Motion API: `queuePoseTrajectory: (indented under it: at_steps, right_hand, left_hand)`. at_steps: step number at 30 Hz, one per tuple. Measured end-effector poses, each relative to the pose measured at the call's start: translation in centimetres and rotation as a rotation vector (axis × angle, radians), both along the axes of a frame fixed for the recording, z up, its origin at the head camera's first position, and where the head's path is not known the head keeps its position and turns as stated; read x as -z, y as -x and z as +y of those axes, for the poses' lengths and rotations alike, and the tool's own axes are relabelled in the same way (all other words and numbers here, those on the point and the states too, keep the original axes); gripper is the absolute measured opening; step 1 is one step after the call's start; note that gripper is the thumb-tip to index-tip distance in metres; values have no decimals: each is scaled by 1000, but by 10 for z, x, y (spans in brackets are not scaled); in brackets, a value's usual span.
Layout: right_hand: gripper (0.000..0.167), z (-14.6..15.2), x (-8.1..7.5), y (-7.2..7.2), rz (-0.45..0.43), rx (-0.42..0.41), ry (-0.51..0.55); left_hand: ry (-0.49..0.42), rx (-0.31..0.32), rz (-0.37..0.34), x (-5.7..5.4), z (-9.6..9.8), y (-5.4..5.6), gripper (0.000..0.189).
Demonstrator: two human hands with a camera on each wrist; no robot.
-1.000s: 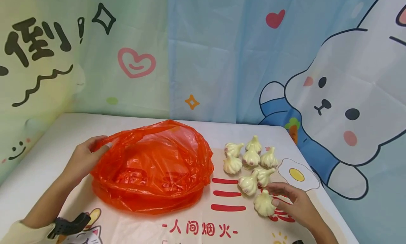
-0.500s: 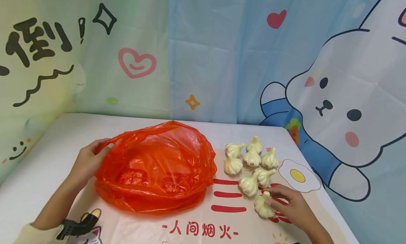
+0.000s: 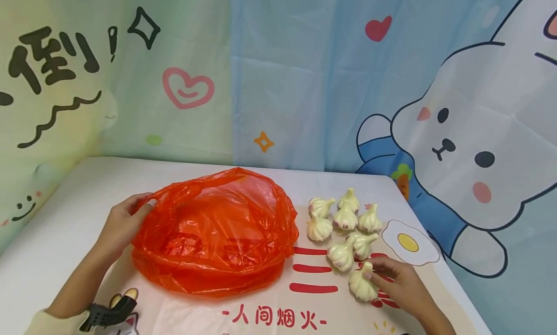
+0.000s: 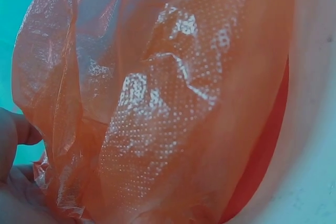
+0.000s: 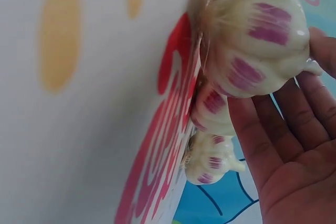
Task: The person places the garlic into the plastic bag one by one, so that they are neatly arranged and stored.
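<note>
Nearest, a garlic bulb point(image 3: 363, 284) is pinched at its neck between the thumb and fingers of the right hand point(image 3: 402, 284), its root end turned to the printed mat point(image 3: 187, 315). The neck should be held firmly but not squeezed hard, since the glossy, rounded surface may slip; any lift is best made straight up, so that the bulbs beyond the fingertips are not nudged. Well to the left of these fingers, the rim of a red plastic bag point(image 3: 209, 238) is pinched between the thumb and fingers of the left hand point(image 3: 124, 224); it should be drawn outward gently, as the thin film would probably sag or tear. Past the right fingertips, seven other bulbs point(image 3: 345, 215) are grouped, and farthest off a printed backdrop point(image 3: 283, 74) is hung.

In the right wrist view, purple streaks on the pinched bulb and the palm behind it are shown, both hidden from the head view; whether the mat is touched cannot be told. In the left wrist view, dotted glints on the film are shown, but the bag's whole mouth is seen only from the head.
</note>
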State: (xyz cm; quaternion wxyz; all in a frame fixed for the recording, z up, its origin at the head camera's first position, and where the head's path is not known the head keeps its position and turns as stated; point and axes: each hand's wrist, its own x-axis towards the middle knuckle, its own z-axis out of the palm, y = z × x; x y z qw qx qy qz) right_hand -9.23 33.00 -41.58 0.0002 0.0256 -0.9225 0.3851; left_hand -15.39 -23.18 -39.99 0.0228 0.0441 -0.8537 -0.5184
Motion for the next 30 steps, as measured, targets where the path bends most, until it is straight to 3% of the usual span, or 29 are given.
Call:
queuePoseTrajectory:
  at_steps: [10, 23, 30]
  right_hand:
    - [18, -3, -5, 4, 184, -79, 94]
    - [21, -19, -34, 20, 297, -149, 202]
    - [20, -37, -46, 39, 327, -201, 271]
  left_hand:
    - [5, -18, 23, 3, -1, 1, 56]
    - [-8, -29, 46, 4, -4, 2, 49]
    - [-18, -20, 42, 5, -5, 1, 51]
